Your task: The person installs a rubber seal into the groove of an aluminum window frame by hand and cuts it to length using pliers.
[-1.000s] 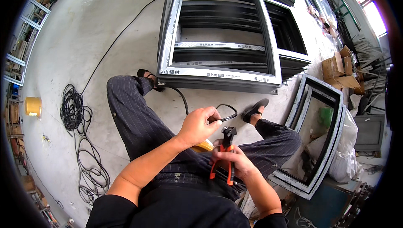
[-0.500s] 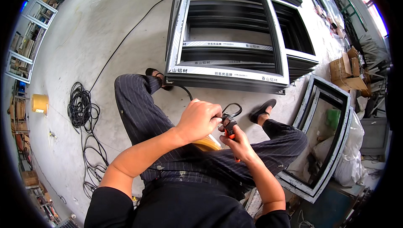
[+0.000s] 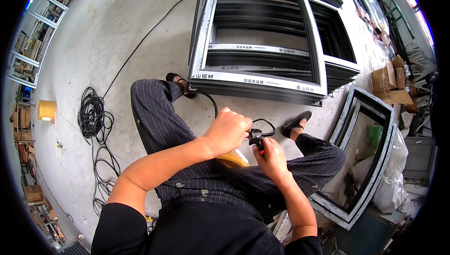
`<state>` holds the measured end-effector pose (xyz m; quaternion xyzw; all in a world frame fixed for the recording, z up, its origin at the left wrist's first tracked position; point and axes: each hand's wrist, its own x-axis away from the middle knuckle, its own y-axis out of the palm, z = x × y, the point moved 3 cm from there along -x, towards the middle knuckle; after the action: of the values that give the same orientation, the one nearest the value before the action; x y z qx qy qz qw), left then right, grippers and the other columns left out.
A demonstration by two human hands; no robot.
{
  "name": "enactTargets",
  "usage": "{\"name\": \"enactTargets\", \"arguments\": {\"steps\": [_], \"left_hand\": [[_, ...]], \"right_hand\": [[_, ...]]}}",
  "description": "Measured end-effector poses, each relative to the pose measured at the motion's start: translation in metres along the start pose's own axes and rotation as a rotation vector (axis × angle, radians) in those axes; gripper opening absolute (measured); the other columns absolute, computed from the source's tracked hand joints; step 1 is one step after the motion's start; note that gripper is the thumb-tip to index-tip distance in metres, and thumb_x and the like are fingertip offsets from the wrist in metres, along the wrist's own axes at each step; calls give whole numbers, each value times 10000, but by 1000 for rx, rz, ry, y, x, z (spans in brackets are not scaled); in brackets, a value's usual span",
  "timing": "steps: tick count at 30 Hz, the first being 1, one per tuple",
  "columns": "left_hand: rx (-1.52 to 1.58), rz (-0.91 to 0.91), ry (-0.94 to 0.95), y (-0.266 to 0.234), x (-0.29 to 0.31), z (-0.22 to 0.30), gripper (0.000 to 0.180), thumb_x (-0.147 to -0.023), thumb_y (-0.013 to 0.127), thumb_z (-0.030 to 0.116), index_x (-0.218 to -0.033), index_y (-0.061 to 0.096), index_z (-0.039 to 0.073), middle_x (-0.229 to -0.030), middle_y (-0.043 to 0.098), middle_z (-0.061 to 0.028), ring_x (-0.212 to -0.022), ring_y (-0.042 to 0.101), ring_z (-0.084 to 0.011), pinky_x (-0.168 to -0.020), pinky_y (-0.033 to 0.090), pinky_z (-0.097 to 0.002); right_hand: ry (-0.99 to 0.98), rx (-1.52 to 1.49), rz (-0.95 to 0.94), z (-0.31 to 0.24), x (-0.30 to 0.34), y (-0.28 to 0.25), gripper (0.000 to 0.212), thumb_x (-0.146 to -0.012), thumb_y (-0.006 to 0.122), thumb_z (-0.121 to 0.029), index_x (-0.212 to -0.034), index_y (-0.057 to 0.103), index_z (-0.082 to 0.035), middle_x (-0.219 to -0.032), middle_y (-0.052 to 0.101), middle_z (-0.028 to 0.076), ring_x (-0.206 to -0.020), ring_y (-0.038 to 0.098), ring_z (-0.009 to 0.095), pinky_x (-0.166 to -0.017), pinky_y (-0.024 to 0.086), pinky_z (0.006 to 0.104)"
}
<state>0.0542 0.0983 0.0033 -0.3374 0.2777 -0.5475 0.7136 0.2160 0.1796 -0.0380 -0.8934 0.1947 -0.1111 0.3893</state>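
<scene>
Between my bent legs, my left hand [image 3: 228,131] is closed with its fingertips pinching a thin black cord [image 3: 267,122]. That cord bends in a loop above my right hand, and a black length [image 3: 215,105] also runs from the frames toward my left hand. My right hand [image 3: 273,159] is wrapped around a plier-like cutting tool [image 3: 256,140] with a dark head and orange on its handles. The tool's head meets the cord right beside my left fingertips. Whether its jaws are closed on the cord is too small to tell.
Ahead lies a stack of dark window frames [image 3: 255,82] with pale film. Another frame [image 3: 386,144] leans at the right, near a cardboard box [image 3: 391,80]. Coiled black cable [image 3: 92,114] and a yellow bucket [image 3: 47,111] are at the left. Something yellow and round [image 3: 233,159] sits between my thighs.
The tool has turned in my right hand, so less of its orange handles shows. Both hands stay close together at the cord. The whole view has shifted slightly.
</scene>
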Motion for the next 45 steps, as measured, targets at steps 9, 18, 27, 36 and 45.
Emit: {"name": "enactTargets", "arguments": {"steps": [9,18,27,36,45], "left_hand": [[-68,-54,5,8,-5,1,118,-762,702,144,-752,630,51,-704,657,-95,-748,640,-291,-759,437,-409],[-33,-63,2,11,-10,-1,127,-750,712,151,-727,634,54,-684,650,-110,-728,643,-298,-742,444,-405],[-136,-22,-17,16,-9,-8,127,-767,699,159,-725,639,55,-682,652,-115,-698,638,-312,-727,449,-410],[382,86,-291,-8,-5,-23,162,-831,690,135,-892,632,-3,-804,677,-105,-766,670,-197,-684,509,-311],[791,95,-367,4,3,-37,116,-881,659,73,-934,610,-17,-843,657,-46,-803,634,-107,-748,511,-256]], "right_hand": [[-29,10,53,6,-2,0,228,-802,675,-125,-798,497,18,-780,532,197,-747,531,398,-647,434,467],[-8,72,35,11,-3,-1,165,-782,675,-109,-810,554,-1,-767,583,162,-758,584,365,-681,477,449],[126,332,166,50,-5,11,195,-744,711,-143,-806,571,-23,-733,603,152,-704,617,334,-648,505,437],[520,-1082,-303,47,-17,0,416,-908,613,-97,-1294,506,15,-1040,660,127,-1036,618,207,-930,482,350],[458,-1229,-403,11,-11,-19,454,-896,652,-180,-1270,512,36,-984,656,127,-963,644,242,-923,494,366]]}}
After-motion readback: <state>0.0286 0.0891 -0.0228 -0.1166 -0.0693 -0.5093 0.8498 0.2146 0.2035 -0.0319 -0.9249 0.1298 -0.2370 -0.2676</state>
